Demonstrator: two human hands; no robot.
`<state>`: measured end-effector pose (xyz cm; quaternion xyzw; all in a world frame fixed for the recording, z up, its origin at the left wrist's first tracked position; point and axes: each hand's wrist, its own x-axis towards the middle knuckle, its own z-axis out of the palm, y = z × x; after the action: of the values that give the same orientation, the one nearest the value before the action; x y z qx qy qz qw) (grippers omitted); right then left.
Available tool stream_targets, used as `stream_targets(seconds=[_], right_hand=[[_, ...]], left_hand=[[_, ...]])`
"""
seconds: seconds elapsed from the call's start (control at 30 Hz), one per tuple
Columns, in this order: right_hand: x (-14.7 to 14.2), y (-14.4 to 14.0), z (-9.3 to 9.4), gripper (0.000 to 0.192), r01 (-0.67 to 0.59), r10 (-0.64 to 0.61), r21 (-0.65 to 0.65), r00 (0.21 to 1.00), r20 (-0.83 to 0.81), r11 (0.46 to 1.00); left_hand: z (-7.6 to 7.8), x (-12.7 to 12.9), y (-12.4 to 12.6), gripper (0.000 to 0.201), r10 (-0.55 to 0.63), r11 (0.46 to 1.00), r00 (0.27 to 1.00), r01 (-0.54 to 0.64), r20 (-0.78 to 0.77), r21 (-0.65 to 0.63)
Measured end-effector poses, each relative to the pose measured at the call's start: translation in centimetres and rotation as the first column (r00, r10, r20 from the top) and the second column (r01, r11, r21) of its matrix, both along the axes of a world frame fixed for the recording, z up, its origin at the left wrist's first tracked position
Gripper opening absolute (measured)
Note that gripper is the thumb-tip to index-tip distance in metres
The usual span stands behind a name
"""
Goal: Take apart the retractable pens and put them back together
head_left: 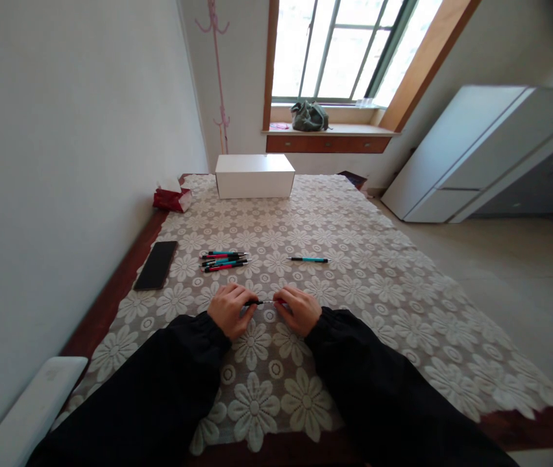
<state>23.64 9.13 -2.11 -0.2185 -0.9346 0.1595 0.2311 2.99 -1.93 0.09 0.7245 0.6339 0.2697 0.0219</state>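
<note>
Both of my hands hold one pen [263, 302] level just above the lace tablecloth [354, 259]. My left hand [230, 309] pinches its dark end and my right hand [298, 310] grips the red end. Only a short middle stretch of the pen shows between the fingers. Beyond my left hand lies a small pile of several red and teal pens [224, 260]. A single teal pen [308, 259] lies apart, beyond my right hand. Black sleeves cover both of my forearms.
A black phone [156, 264] lies face down near the table's left edge. A white box [254, 175] and a red tissue pack [172, 198] stand at the far end. The wall runs close along the left side; open floor and a white cabinet [471, 149] lie to the right.
</note>
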Motion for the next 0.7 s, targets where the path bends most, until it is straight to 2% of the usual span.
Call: stream_targets(seconds=[0.27,0.37,0.57,0.7], right_hand=[[-0.22,-0.43,-0.03,0.017,-0.094,0.087,-0.068,0.992,-0.095,0.993],[-0.26,-0.55,-0.01,0.015,-0.121,0.112,-0.082,0.988,-0.106,0.989],[-0.28,-0.65,0.42,0.016,-0.136,0.136,0.002,0.987,-0.084,0.991],[-0.28,-0.74,0.6,0.02,-0.133,0.133,0.01,0.989,-0.064,0.991]], left_hand=[[-0.32,-0.03,0.13,0.01,-0.026,0.998,1.0,0.026,-0.002,0.048],[-0.43,-0.07,0.16,0.011,-0.064,0.997,0.998,0.063,0.001,0.051],[-0.27,0.08,0.05,0.014,-0.114,0.992,0.993,0.114,0.0,0.045],[-0.18,0.12,-0.01,0.015,-0.114,0.992,0.993,0.114,0.008,0.048]])
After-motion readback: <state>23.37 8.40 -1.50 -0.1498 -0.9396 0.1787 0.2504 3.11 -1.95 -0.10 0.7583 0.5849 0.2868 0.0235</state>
